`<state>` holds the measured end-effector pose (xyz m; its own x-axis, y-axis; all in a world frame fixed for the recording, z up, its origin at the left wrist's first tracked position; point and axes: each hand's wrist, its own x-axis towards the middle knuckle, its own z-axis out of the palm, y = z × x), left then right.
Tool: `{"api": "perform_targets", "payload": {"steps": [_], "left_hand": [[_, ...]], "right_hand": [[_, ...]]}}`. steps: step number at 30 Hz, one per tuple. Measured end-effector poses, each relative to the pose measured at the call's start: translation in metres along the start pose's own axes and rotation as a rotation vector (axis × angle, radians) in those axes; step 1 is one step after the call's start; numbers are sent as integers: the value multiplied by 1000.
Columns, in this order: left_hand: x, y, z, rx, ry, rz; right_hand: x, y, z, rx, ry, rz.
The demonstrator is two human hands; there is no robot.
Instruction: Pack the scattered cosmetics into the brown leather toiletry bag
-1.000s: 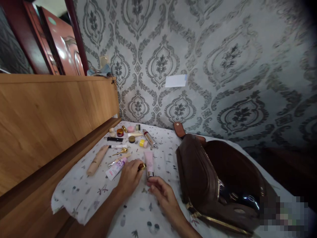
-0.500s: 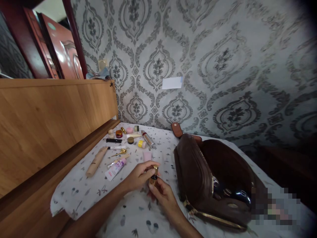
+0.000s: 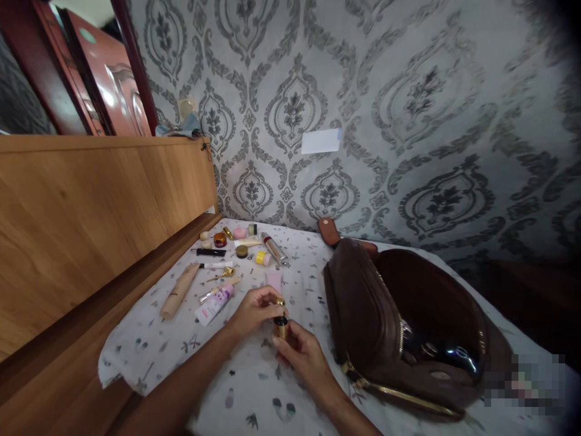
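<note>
My left hand (image 3: 258, 307) pinches the gold cap (image 3: 280, 302) at the top of a small dark-and-gold bottle. My right hand (image 3: 302, 352) holds the bottle (image 3: 281, 327) by its lower body, just below the left fingers. The bottle stands upright between both hands, above the patterned white sheet. Just behind the left fingers lies a pale pink tube (image 3: 273, 279). A white and purple tube (image 3: 215, 305) rests left of my left hand. Right of my hands sits an open brown bag (image 3: 363, 303).
Small jars, among them a red one (image 3: 219, 240) and a yellow one (image 3: 263, 258), lie toward the wall with a silver tube (image 3: 274, 249). A beige tube (image 3: 180, 292) is near the wooden board (image 3: 104, 200) on the left.
My left hand's fingers have closed in on the cap, and more of the bottle's dark and gold body now shows. The view has shifted slightly.
</note>
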<state>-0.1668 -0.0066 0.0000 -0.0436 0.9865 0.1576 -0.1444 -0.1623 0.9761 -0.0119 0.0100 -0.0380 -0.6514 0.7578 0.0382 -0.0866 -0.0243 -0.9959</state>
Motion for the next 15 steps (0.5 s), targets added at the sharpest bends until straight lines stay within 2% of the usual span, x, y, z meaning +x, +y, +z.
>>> {"api": "perform_targets", "payload": {"steps": [9,15], "left_hand": [[-7,6,-1,28,-47,-49],[-13,8,0,87,-35,-62]], "right_hand": [[-5,-5,0,32,-44,12],[-6,-3,3,67,-24,0]]}}
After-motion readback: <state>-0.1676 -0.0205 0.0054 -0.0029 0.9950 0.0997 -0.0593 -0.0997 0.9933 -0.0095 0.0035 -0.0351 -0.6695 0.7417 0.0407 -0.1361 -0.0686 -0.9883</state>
